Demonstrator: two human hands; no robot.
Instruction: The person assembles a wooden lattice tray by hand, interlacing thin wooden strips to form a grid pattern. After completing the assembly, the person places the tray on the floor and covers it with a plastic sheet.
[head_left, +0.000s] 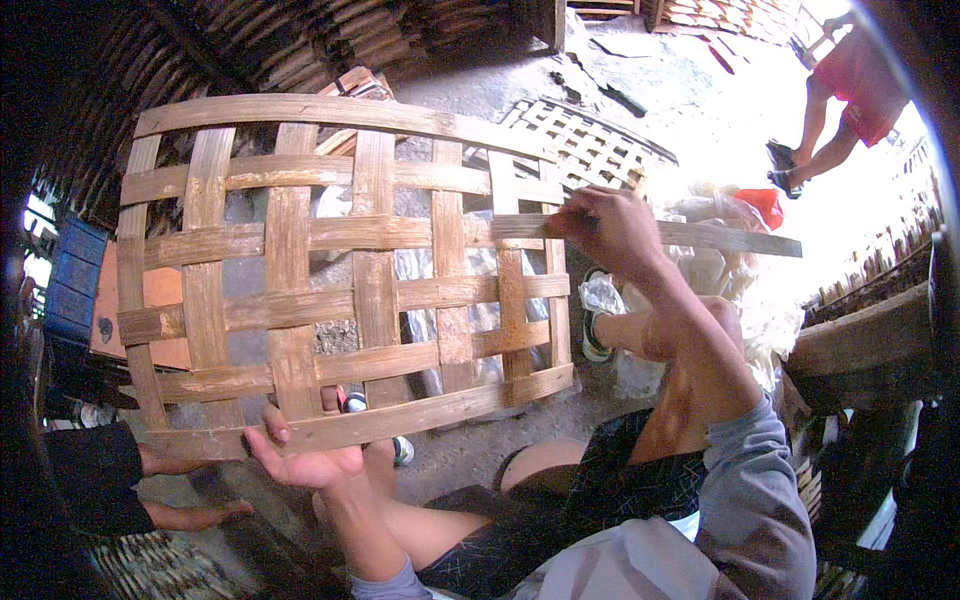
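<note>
A woven panel of flat bamboo strips (373, 283) is held up in front of me, its open lattice framed by strips along the edges. My left hand (305, 462) supports its lower edge, with the thumb in front and the palm beneath. At the panel's right side, the fingers of my right hand (612, 235) are closed around a greyish bamboo strip (730, 238). That strip's left end overlaps a crosswise row of the weave, while its long free end sticks out to the right past my wrist.
Another woven panel (590, 150) lies on the ground beyond. Clear plastic bags (710, 265) and a red item (760, 207) are heaped at right, near a thick wooden beam (860, 340). A person in red shorts (865, 85) stands far right; another's bare limbs (195, 515) show at lower left.
</note>
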